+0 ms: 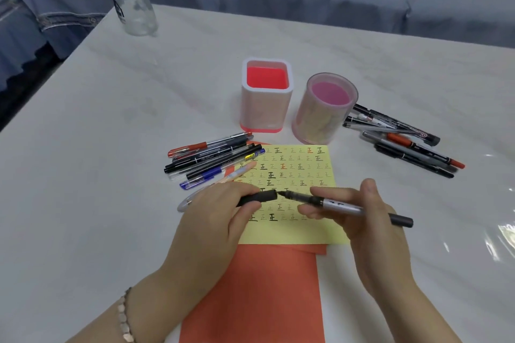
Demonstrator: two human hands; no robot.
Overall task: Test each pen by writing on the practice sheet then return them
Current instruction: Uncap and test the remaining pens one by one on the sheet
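- A clear glass bottle (pixel 133 5) with a ribbed, open neck stands upright near the far left corner of the glossy, faintly veined white counter (pixel 111 120).
- A loose heap of slim plastic pens (pixel 211 159) in red, black, blue and clear lies just left of the sheet. Some of their ends overlap its top left corner.
- The left hand (pixel 220 211) wears a bracelet of flat pinkish beads (pixel 124 315) at the wrist. Its grip is clamped on a short black cylindrical pen cap (pixel 257 198).
- A matte orange paper (pixel 259 295) lies flat beneath the yellow sheet and reaches toward the near edge.
- A square white plastic holder with rounded corners and a red inside (pixel 266 95) stands upright beyond the sheet.
- The pale yellow practice sheet (pixel 301 175) lies flat at centre. It carries a grid of faint characters, several inked over in black or red.
- A round translucent pink holder (pixel 324 108) stands just beside the square one.
- The right hand (pixel 365 220) has its grip clamped on a grey-barrelled marker pen (pixel 348 206). The pen is held above the sheet with its black tip at the cap's mouth; whether they touch I cannot tell.
- A second heap of dark and red pens (pixel 404 139) lies crisscrossed just right of the round holder.
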